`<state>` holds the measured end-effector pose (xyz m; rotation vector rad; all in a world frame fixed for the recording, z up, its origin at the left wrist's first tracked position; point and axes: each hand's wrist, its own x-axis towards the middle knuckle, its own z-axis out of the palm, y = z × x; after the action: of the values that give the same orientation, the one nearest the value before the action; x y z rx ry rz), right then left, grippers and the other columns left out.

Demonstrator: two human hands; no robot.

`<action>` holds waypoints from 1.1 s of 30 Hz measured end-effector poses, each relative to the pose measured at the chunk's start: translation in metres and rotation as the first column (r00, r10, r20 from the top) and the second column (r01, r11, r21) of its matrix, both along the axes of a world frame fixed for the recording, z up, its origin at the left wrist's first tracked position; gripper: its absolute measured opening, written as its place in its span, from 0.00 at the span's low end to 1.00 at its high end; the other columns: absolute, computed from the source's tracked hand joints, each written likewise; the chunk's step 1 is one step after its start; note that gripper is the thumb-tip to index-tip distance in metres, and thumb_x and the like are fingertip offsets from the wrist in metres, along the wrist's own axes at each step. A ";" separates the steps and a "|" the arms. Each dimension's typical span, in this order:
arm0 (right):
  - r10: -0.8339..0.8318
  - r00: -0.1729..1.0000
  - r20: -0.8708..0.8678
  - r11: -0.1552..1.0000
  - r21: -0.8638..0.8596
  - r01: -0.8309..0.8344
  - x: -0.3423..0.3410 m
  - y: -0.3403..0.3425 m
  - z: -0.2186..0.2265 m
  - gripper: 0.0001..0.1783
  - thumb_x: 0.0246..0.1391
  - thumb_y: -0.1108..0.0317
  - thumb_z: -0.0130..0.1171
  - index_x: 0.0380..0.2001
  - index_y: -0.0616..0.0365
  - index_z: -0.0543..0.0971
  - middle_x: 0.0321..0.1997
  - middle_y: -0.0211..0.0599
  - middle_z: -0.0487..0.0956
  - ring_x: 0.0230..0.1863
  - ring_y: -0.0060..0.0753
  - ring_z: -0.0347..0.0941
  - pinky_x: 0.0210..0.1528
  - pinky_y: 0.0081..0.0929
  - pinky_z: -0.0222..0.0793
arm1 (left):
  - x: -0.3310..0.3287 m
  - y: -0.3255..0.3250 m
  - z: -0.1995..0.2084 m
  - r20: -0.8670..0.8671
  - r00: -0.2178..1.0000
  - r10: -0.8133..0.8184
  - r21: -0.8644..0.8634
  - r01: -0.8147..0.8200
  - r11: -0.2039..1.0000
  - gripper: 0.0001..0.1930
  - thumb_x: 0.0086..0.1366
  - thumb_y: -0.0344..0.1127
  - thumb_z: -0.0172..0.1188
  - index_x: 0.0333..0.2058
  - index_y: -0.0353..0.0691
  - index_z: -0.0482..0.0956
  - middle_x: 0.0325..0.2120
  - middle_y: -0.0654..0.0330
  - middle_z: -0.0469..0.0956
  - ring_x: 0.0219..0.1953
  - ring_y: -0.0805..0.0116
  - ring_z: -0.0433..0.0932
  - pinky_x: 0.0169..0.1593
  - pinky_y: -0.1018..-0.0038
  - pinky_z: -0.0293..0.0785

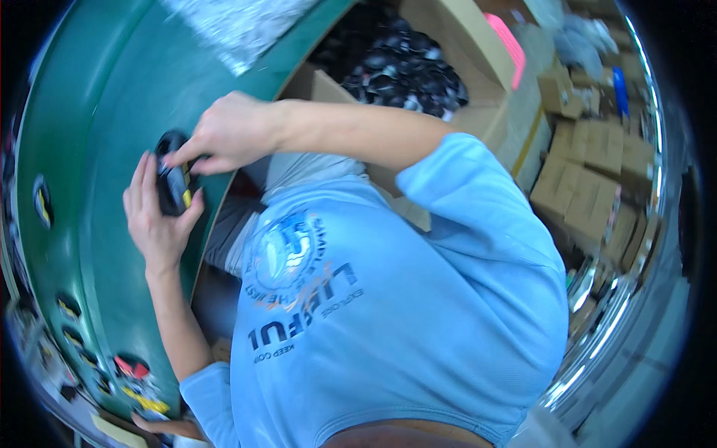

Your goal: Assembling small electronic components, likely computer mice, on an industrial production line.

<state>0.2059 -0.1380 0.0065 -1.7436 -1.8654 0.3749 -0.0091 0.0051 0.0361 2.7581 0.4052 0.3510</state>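
A black oval item (170,183) with a grey middle and a yellow strip lies on the green work surface (112,246); its exact kind I cannot make out. My left hand (158,224) is closed round its near left side, fingers along one edge and thumb against the other. From the right, my right hand (231,134) reaches over its far end. The index finger presses on the item's top and the thumb rests at its side, while the other fingers are curled. Both hands hide part of the item.
Another black and yellow oval piece (42,201) lies at the far left. Several more sit at the lower left, beside a red piece (131,366) and another person's hand (160,425). A carton of glossy black parts (407,67) stands behind my right arm. Clear plastic wrap (239,26) lies on top.
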 end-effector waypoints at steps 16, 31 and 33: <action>-0.777 0.489 0.397 0.408 -0.273 0.871 0.176 -0.254 -0.175 0.20 0.59 0.48 0.70 0.52 0.39 0.90 0.48 0.36 0.88 0.54 0.44 0.81 0.63 0.47 0.78 | 0.001 0.007 -0.024 0.090 0.992 -0.093 0.111 0.083 0.990 0.46 0.62 0.49 0.75 0.73 0.32 0.67 0.67 0.45 0.75 0.61 0.45 0.72 0.68 0.56 0.63; -0.324 0.567 -0.757 0.921 -0.115 0.372 0.103 -0.132 0.006 0.12 0.72 0.63 0.63 0.49 0.60 0.87 0.42 0.28 0.88 0.43 0.21 0.81 0.49 0.24 0.78 | 0.027 0.011 -0.008 0.034 0.998 -0.061 0.026 0.060 0.998 0.40 0.56 0.44 0.75 0.68 0.42 0.76 0.63 0.52 0.78 0.62 0.46 0.71 0.70 0.54 0.63; -0.130 0.706 -0.696 0.984 -0.006 0.176 0.081 -0.072 0.017 0.13 0.71 0.65 0.64 0.49 0.63 0.87 0.42 0.34 0.89 0.44 0.25 0.83 0.52 0.27 0.79 | 0.026 0.009 -0.026 0.102 0.995 -0.015 0.055 0.010 0.998 0.38 0.56 0.48 0.77 0.65 0.44 0.79 0.63 0.55 0.79 0.60 0.48 0.72 0.68 0.55 0.64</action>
<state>0.2869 -0.2105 0.0234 -1.4130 -1.1565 0.7776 0.0172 0.0138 0.0102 2.7793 0.3571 0.5049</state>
